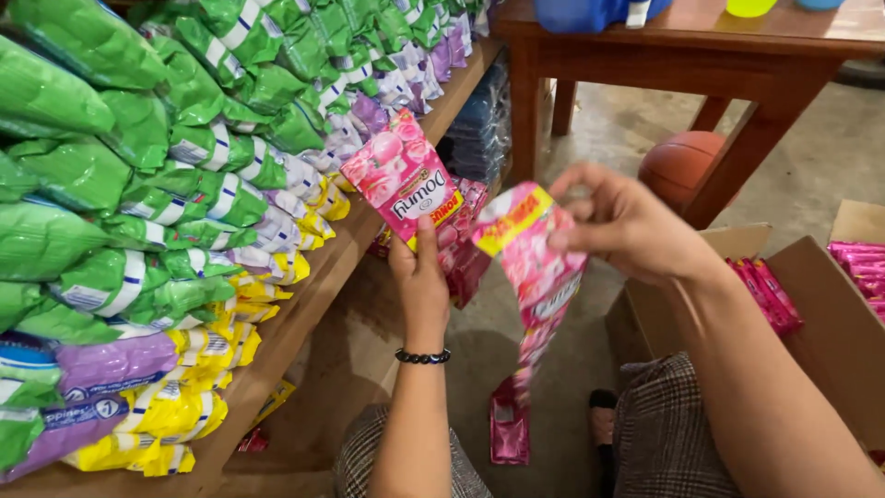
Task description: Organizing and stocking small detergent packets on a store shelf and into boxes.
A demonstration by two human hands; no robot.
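Concrete floor [811, 157], grey and worn, with a wooden shelf [304, 304] running from 7 o'clock up to 1 o'clock.

Shelf stock: green packets [83, 120] stacked at 9 to 11 o'clock; purple packets [101, 364] and yellow packets [184, 410] below them toward 8 o'clock.

Left hand [419, 277]: near centre, black bead bracelet [422, 356] at the wrist, fingers and thumb closed on a pink sachet [401, 175], which stands upright just above the hand, toward 12 o'clock, in front of the shelf edge.

Right hand [627, 226]: at 2 o'clock of centre, fingertips pinching the top of a pink sachet strip [535, 267], which hangs down from the grip toward 6 o'clock, its lower end blurred. The two pink items sit close side by side; whether they touch cannot be told.

Cardboard box [820, 323]: at 3 to 4 o'clock, open, holding more pink sachets [857, 263] along its inner walls.

Wooden table [682, 46]: at 1 o'clock, reddish brown. Basketball [678, 166] on the floor beneath it, orange.

Checked trousers [664, 433]: at 5 and 6 o'clock, the person's own knees. One fallen pink sachet [509, 429] lies on the floor between them.
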